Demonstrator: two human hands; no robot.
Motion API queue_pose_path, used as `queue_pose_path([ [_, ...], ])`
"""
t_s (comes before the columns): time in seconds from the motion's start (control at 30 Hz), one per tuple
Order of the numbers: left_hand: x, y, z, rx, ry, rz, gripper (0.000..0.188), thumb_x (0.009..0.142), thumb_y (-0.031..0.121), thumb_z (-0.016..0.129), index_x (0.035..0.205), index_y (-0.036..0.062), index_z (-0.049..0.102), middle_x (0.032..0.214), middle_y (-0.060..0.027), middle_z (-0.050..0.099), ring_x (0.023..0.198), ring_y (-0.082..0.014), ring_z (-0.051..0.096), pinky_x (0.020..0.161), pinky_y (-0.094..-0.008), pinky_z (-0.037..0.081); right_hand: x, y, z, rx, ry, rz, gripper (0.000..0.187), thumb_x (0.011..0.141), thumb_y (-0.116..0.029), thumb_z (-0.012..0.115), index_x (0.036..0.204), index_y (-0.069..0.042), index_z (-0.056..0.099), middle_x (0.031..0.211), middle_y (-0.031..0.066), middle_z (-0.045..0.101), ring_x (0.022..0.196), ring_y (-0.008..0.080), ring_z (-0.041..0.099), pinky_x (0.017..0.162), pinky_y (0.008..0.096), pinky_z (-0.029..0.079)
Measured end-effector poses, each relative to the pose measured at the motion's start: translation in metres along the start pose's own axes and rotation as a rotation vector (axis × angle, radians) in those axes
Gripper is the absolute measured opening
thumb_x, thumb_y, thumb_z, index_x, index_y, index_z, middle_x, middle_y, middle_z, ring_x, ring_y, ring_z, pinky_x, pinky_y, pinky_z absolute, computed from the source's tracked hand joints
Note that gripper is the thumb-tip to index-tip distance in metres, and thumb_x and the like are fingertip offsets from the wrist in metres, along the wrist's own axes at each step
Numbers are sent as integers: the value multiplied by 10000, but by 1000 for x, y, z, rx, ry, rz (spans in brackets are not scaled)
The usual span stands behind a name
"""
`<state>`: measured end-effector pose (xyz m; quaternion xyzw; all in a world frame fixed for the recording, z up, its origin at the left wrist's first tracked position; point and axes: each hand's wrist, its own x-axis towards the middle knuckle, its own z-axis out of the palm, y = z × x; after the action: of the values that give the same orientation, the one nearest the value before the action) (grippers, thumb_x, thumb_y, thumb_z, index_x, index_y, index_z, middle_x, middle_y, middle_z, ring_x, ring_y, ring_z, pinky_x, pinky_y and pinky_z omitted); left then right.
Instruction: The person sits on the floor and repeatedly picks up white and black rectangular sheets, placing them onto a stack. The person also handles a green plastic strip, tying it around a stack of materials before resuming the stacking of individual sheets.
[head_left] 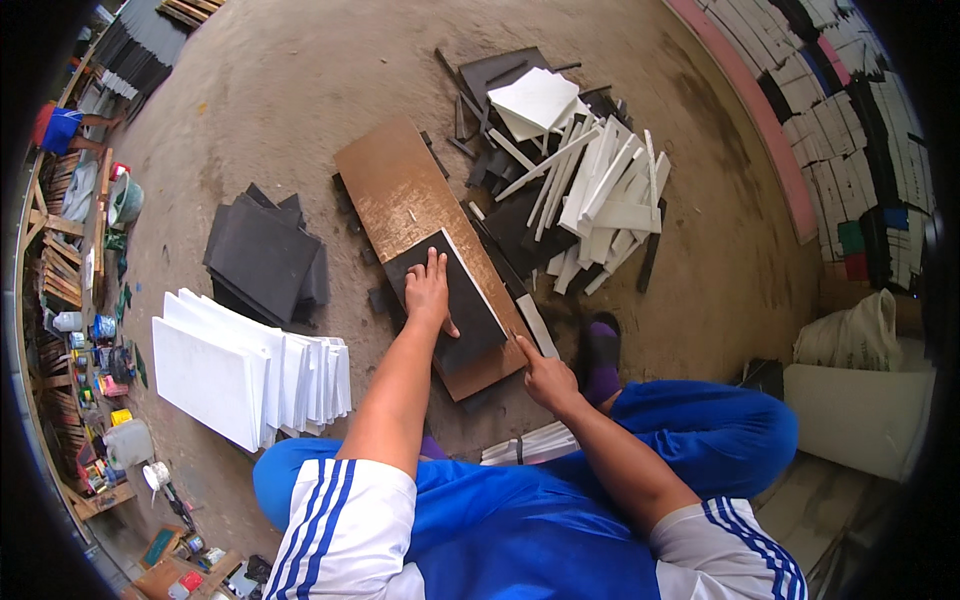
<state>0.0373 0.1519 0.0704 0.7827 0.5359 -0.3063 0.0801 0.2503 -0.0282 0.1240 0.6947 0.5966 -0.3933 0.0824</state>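
Observation:
A black foam-like sheet (474, 318) lies on a long brown board (392, 182), and a thin white edge shows along its top and right sides. My left hand (428, 297) presses flat on the sheet, fingers stretched out and thumb apart. Beside the sheet's lower right corner, my right hand (550, 380) is at the board's edge. Its index finger points forward while the other fingers are curled in. Whatever those fingers hold, if anything, is too small to make out. A white strip (537, 325) lies just beyond the right hand.
To the left stand a stack of black sheets (262, 255) and a row of white sheets (215, 370). White and black offcuts (610, 200) are heaped beyond the board at right. Shelving with paint pots (103, 327) lines the far left; stacked sheets (850, 140) fill the far right.

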Motion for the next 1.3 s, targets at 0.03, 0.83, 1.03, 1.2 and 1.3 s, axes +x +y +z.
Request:
queue_pose_path([
  [0.03,0,-2,0,10,20,15,1728,314,671,971,1665,91,62,1732,-130,111,1442,-387,362,1185,-473,316,6,-5,-5,45,49,-25,742,917,-130,539,1611,-241,299,956,269,716,897,455,711,783,562,558],
  [0.83,18,-7,36,-89,81,35,1722,320,608,988,1654,55,50,1735,-152,42,1590,-386,88,1250,-535,233,204,-117,-44,80,208,-214,638,965,-163,494,1586,-186,348,1064,299,712,988,465,706,859,568,552],
  [1.03,9,-8,10,-144,18,52,1715,327,598,993,1655,60,51,1732,-160,58,1588,-394,95,1245,-539,242,183,-113,-53,40,171,-197,567,977,-154,485,1535,-82,417,1075,291,717,1021,440,709,870,555,553],
  [1.2,9,-7,7,-130,-12,44,1709,353,614,989,1656,61,31,1733,-162,47,1587,-397,87,1247,-546,233,145,-84,-24,89,187,-162,624,889,-107,521,1506,-145,440,1041,294,717,963,465,711,843,575,553],
  [1.3,5,-6,2,-100,-23,30,1706,374,627,984,1655,61,9,1734,-159,32,1589,-392,79,1253,-541,221,118,-73,-23,-6,74,-104,682,921,-105,512,1581,-153,349,1072,289,722,1000,438,720,866,566,556],
])
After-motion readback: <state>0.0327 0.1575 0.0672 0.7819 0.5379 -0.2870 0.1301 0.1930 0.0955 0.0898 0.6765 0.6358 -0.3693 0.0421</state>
